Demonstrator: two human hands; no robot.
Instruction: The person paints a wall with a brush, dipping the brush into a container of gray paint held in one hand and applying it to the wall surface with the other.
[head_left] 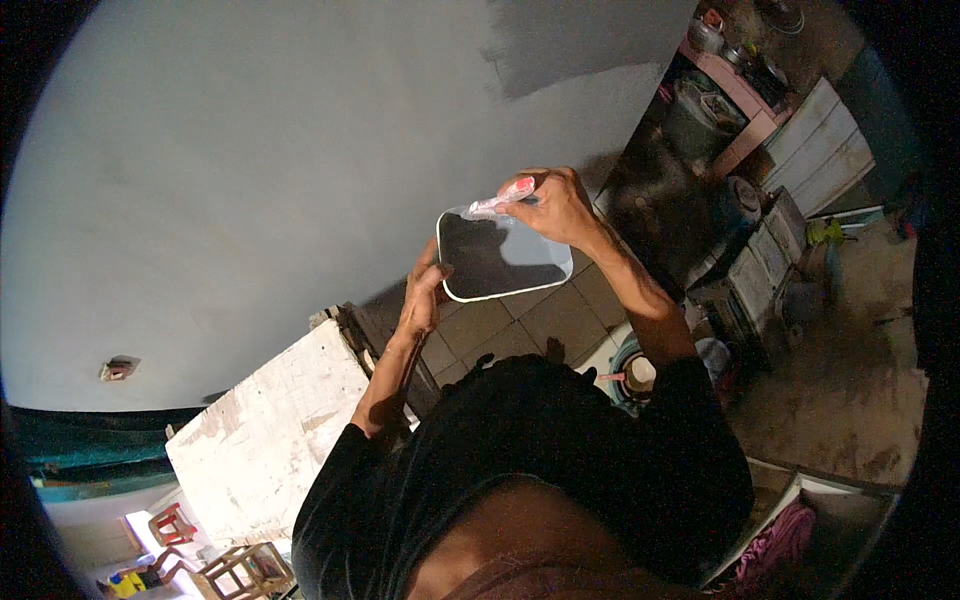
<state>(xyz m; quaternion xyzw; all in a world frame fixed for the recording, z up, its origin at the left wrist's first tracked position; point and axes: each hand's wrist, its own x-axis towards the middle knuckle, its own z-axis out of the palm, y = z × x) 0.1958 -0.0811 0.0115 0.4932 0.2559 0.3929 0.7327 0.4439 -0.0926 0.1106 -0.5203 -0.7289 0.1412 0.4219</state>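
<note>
A rounded rectangular tub point(505, 250) with a white rim is held up in front of me, with greyish paint inside. My left hand point(428, 287) is closed on its left side, the thumb over the rim. Above the tub's far right edge, my right hand point(558, 208) grips a paintbrush point(488, 205) with a red and white, paint-smeared handle. Its bristles cannot be made out. Part of the tub's inside lies in dark shadow. Beyond the hands rises a grey wall point(280, 180), with a darker grey patch point(590, 45) at its upper right.
A worn white board point(275, 430) stands at lower left, near the wall. Tiled floor point(490, 330) shows below the tub. To my right are a bucket point(630, 370), a pink shelf point(735, 90) with pots, and cluttered panels point(765, 250). A wooden stool point(245, 572) sits far left.
</note>
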